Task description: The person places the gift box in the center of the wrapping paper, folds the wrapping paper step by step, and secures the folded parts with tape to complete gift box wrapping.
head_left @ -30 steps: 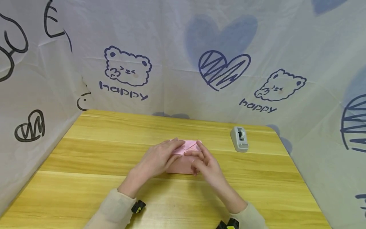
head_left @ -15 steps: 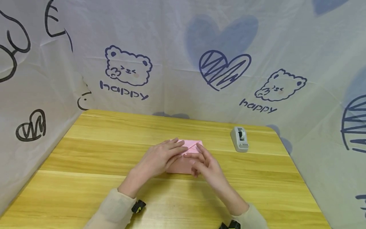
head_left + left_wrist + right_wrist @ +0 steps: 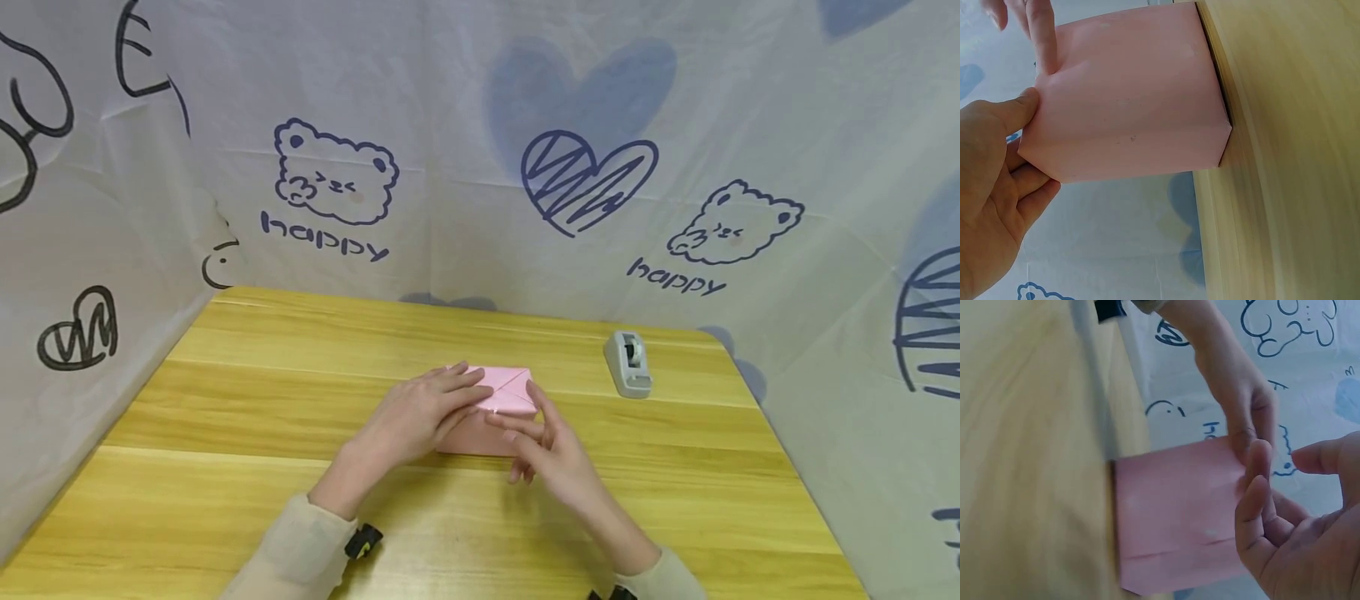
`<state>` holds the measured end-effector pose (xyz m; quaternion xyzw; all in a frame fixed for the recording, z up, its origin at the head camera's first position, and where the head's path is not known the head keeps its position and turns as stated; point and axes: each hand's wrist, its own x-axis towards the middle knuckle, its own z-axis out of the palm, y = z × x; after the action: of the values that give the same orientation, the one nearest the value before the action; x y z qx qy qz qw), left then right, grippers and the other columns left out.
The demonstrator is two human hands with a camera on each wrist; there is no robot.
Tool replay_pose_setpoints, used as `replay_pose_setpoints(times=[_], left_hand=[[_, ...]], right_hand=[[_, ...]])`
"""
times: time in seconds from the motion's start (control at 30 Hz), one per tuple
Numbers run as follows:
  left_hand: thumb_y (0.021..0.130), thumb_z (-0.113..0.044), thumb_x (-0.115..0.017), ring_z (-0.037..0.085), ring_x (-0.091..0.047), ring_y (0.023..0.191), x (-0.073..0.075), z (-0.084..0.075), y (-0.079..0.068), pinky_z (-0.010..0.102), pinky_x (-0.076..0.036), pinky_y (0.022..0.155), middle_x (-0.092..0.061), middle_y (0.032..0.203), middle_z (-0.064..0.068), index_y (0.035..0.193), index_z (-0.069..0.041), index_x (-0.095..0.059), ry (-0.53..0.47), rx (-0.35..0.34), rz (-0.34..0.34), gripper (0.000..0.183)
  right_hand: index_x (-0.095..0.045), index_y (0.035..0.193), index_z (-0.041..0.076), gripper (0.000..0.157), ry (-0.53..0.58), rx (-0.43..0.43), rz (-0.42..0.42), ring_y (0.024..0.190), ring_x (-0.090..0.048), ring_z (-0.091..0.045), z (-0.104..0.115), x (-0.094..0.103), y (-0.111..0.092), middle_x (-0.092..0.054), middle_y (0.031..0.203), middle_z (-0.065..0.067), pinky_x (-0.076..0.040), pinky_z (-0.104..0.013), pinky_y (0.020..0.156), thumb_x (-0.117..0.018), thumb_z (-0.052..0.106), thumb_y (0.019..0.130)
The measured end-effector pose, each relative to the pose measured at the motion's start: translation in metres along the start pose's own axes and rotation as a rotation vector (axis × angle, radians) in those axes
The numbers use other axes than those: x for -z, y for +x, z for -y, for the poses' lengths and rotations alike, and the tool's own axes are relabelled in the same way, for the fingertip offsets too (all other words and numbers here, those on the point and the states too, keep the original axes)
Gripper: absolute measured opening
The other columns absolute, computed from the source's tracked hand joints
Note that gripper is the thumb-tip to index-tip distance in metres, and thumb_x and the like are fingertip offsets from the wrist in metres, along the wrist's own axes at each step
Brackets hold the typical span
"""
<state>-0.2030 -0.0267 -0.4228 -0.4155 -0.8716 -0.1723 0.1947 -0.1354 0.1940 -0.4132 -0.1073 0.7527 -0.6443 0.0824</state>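
Note:
A box wrapped in pink paper (image 3: 475, 436) stands on the wooden table, its top showing diagonal folds that meet near the middle. My left hand (image 3: 431, 412) holds its upper left end, fingers across the top and thumb on the near side. In the left wrist view, that thumb (image 3: 1019, 112) presses at the paper's upper edge. At the box's right end is my right hand (image 3: 551, 442), fingers loosely bent, one fingertip close to the top's right edge and another at the near upper edge. The right wrist view shows the right thumb (image 3: 1319, 457) held apart from the fingers.
A grey tape dispenser (image 3: 628, 365) with a roll in it stands at the back right of the table (image 3: 247, 392). A white cloth (image 3: 457, 167) printed with bears and hearts hangs behind and along both sides. Each wrist wears a black camera.
My right hand has slid slightly right and toward me, uncovering more of the box's folded top. The left fingers moved a little over the top, then stayed still.

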Motion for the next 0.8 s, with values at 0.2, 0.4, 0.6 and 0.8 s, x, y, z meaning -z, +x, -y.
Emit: replay_pose_setpoints(times=[0.2,0.4,0.6,0.8], left_hand=[[0.096,-0.027,-0.056,0.025,-0.052,0.124,0.000,0.000,0.001,0.043,-0.044,0.100,-0.054,0.136,0.001,0.127,-0.022,-0.062,-0.004,-0.022,-0.010,0.032],[0.096,-0.025,-0.057,0.026,-0.053,0.123,0.001,0.002,0.001,0.044,-0.044,0.100,-0.056,0.134,0.002,0.127,-0.021,-0.062,-0.013,-0.013,-0.028,0.032],[0.096,-0.027,-0.055,0.023,-0.051,0.125,0.001,0.000,0.001,0.042,-0.043,0.101,-0.055,0.136,0.000,0.129,-0.019,-0.060,-0.042,0.025,0.000,0.034],[0.097,-0.031,-0.054,0.021,-0.049,0.127,0.001,-0.001,0.001,0.041,-0.043,0.102,-0.054,0.137,-0.002,0.130,-0.019,-0.058,-0.047,0.073,0.022,0.035]], right_hand=[[-0.039,0.143,0.019,0.053,-0.235,0.030,-0.106,0.045,-0.055,-0.020,0.009,0.010,0.002,-0.072,0.081,-0.009,-0.049,-0.032,0.044,-0.058,0.016,0.094],[-0.067,0.116,0.016,0.027,-0.692,0.468,-0.257,0.084,-0.056,-0.012,0.003,0.016,0.018,-0.065,0.097,0.004,-0.050,-0.029,0.068,-0.066,0.022,0.090],[-0.070,0.112,0.014,0.029,-0.886,0.634,-0.202,0.112,-0.049,-0.022,-0.011,0.016,0.038,-0.061,0.118,-0.003,-0.045,-0.040,0.092,-0.071,0.024,0.085],[-0.072,0.111,0.015,0.029,-0.916,0.682,-0.196,0.111,-0.051,-0.022,-0.013,0.015,0.042,-0.062,0.117,-0.003,-0.046,-0.038,0.093,-0.072,0.024,0.084]])
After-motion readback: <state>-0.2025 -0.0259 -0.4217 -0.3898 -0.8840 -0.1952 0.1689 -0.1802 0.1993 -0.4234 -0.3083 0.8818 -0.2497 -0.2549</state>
